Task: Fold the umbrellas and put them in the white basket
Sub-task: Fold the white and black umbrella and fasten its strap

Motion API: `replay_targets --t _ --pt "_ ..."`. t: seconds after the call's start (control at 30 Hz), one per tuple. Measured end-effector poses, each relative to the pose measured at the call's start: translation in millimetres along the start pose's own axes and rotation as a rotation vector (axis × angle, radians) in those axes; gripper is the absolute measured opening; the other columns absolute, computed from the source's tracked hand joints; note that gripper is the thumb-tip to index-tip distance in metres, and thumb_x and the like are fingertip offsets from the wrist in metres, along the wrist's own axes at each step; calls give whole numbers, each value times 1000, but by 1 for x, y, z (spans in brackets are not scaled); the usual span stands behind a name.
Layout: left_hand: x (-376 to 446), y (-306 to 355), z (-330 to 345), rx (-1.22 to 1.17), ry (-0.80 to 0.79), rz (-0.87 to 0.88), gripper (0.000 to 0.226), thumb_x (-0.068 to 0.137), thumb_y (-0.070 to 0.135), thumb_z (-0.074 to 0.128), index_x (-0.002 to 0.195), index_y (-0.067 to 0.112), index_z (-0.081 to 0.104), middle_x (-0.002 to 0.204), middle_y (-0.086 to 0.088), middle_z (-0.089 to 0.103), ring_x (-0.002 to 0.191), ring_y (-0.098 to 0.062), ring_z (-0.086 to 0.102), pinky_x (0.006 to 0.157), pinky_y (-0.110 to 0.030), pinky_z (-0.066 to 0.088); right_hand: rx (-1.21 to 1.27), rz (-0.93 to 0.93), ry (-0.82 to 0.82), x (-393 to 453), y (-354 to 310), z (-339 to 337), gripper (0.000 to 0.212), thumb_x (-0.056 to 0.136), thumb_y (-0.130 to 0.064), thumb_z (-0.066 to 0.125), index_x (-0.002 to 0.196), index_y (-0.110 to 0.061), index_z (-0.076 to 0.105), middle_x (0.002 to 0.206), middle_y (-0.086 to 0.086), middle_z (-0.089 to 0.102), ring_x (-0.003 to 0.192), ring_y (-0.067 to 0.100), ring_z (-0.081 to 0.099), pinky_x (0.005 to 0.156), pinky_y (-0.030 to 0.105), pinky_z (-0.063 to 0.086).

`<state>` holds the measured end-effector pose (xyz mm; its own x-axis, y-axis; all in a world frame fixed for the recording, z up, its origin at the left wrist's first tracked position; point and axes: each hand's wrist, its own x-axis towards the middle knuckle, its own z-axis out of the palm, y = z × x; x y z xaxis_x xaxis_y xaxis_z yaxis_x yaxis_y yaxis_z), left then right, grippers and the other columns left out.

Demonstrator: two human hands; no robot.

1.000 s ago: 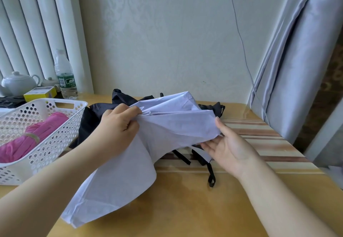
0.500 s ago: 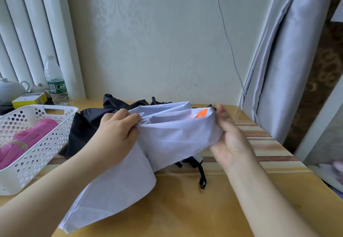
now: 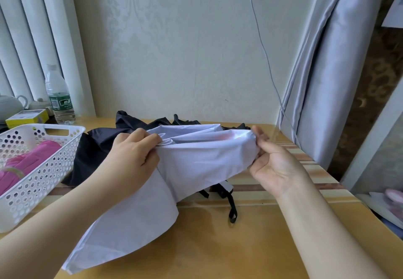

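Observation:
A pale lilac umbrella (image 3: 196, 160) is held above the table, its loose canopy hanging down toward me. My left hand (image 3: 133, 154) grips its bunched fabric at the left end. My right hand (image 3: 270, 163) pinches the fabric at the right end, fingers wrapped round the tip. A black umbrella (image 3: 96, 145) lies crumpled behind and under it, with a black strap (image 3: 232, 210) trailing onto the table. The white perforated basket (image 3: 43, 169) stands at the left with a folded pink umbrella (image 3: 28, 160) inside.
A water bottle (image 3: 58, 97), a yellow box (image 3: 26, 117) and a white teapot (image 3: 8, 106) stand behind the basket. A grey curtain (image 3: 331, 78) hangs at the right, with a cable (image 3: 266, 56) running down the wall. The wooden table (image 3: 218, 246) has a striped mat (image 3: 305, 174).
My right hand has moved from under the lilac fabric up to its right end and closed on it. The view has tilted up and to the right.

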<state>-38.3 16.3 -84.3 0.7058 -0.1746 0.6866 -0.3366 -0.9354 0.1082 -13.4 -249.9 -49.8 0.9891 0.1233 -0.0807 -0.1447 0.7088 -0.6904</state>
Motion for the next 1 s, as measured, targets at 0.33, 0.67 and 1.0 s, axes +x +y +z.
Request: replay_targets --t 0.33,0.67,1.0 --pt "0 3 -4 -2 -17 39 37 83 23 31 88 5 64 79 -11 55 71 -14 27 69 -21 13 -224 223 -111 -11 11 -14 45 82 -35 63 116 -6 69 107 9 69 85 18 67 73 30 56" --pt "2 9 1 30 -21 64 36 83 22 32 87 6 64 79 -8 55 65 -33 51 75 -30 25 -32 -50 -188 -10 13 1 38 91 -12 53 121 -34 61 84 -1 73 77 17 69 66 30 58" --pt "-1 2 -7 7 -47 39 35 80 24 33 89 8 63 78 -7 52 63 -31 48 74 -27 22 -101 119 111 -2 24 -17 12 93 -10 57 101 -12 65 78 3 70 75 17 67 75 32 55"
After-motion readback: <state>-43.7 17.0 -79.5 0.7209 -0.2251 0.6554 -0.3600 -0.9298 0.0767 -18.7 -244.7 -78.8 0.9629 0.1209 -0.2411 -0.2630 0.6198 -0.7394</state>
